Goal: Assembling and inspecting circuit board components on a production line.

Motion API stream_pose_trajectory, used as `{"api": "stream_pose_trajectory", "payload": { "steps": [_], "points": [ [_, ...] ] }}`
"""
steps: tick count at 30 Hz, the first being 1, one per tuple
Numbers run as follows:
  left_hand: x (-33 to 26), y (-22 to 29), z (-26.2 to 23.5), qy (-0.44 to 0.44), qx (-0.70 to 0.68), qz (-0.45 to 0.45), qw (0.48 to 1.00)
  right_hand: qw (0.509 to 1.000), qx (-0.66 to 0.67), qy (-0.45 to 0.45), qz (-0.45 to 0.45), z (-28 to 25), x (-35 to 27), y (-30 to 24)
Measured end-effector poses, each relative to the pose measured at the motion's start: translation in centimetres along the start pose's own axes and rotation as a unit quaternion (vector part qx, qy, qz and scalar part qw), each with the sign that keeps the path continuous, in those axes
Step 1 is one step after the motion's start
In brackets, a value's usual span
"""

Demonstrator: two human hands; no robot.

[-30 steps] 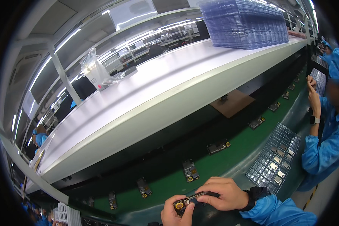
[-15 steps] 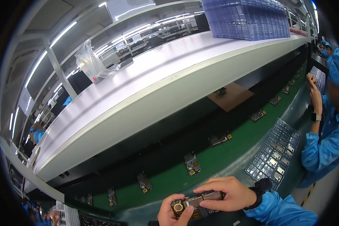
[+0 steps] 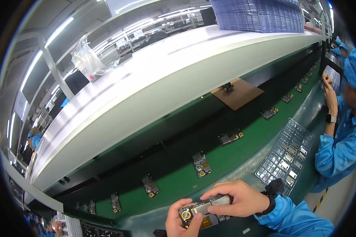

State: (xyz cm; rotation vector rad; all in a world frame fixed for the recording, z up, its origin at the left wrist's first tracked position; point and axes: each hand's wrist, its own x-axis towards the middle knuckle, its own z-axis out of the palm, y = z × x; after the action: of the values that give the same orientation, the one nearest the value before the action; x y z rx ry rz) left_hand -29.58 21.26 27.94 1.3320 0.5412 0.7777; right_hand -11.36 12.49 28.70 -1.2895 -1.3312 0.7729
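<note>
Low in the view, my left hand (image 3: 177, 222) is closed round the left end of a dark circuit board (image 3: 210, 222), next to its round yellow-ringed part (image 3: 186, 214). A flat silver metal plate (image 3: 202, 208) lies along the board's upper face. My right hand (image 3: 245, 197) is closed over the other end, fingers along the far edge and thumb on the silver surface. Whether that plate is loose or fixed cannot be seen. A clear blister tray (image 3: 286, 152), partly filled with small silver plates, lies beyond my right wrist, which wears a black band (image 3: 273, 193).
Several similar circuit boards (image 3: 202, 164) lie in a row on the green belt (image 3: 174, 173). Above runs a white shelf (image 3: 158, 79) with stacked plastic trays (image 3: 261, 15) and a clear bag (image 3: 85, 59). A brown panel (image 3: 241, 94) lies beneath it. A co-worker (image 3: 336, 154) in blue is at right.
The view has shifted slightly. Both hands keep their hold on the circuit board, with the right hand's grip barely altered. The co-worker's hand stays by the far tray.
</note>
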Motion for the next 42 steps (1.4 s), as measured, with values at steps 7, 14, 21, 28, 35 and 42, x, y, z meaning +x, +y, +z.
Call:
{"api": "stream_pose_trajectory", "payload": {
  "steps": [7, 14, 21, 28, 35, 42],
  "points": [
    [0.0, -1.4, -0.6, -0.003, 0.034, 0.058, 0.998, 1.0, 0.011, 0.015, -0.006, 0.5, -0.2, 0.1],
    [-0.4, -0.3, -0.1, 0.003, 0.071, 0.091, 0.993, 0.991, -0.048, 0.028, -0.119, 0.1, -0.1, 0.6],
    [-0.3, -0.6, 0.2, 0.027, 0.129, 0.133, 0.982, 0.987, -0.079, 0.051, -0.132, 0.4, -0.1, 0.3],
    [1.2, -0.8, -1.5, -0.032, 0.215, 0.224, 0.95, 0.978, -0.109, 0.042, -0.172, 0.4, 0.7, 2.2],
    [4.8, -1.5, -6.0, -0.231, 0.312, 0.032, 0.921, 0.949, -0.164, -0.268, 0.002, 1.8, 3.4, 8.1],
    [9.1, -9.6, -13.8, 0.068, 0.516, 0.044, 0.853, 0.931, 0.255, -0.001, 0.262, 5.9, 5.0, 18.7]
  ]
}}
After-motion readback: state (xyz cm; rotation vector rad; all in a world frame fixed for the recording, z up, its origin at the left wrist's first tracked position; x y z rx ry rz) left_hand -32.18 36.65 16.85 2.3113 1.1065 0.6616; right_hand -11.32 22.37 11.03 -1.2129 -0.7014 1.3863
